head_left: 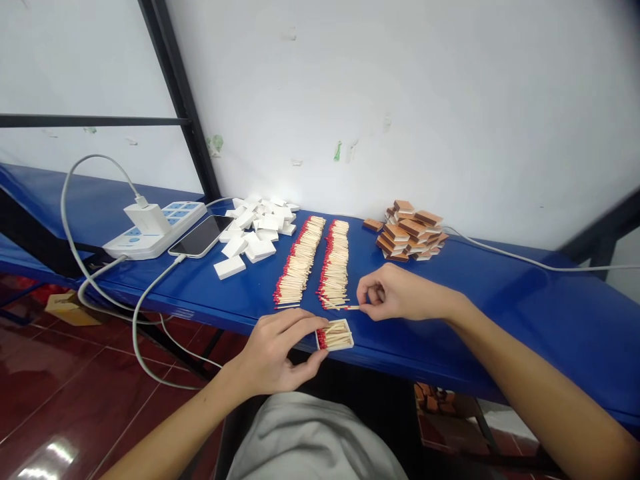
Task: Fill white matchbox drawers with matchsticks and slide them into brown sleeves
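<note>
My left hand (pixel 287 347) is closed on a small white matchbox tray (pixel 343 345), thumb and fingers gripping its left end at the shelf's front edge. Inside the tray lie several matches (pixel 334 335), red heads to the left. Just right of the row ends, my right hand (pixel 387 293) pinches the end of a match (pixel 353 307); its head points left. Two long rows of red-headed matches run away from me: a left row (pixel 300 260) and a right row (pixel 335 260), close beside my right hand.
White box pieces (pixel 260 227) are heaped behind on the left. Brown-sided matchboxes (pixel 410 233) are piled back right. A phone (pixel 203 237) and a power strip (pixel 165 230) with white cables lie on the blue shelf (pixel 500 293). A wall (pixel 400 100) stands behind.
</note>
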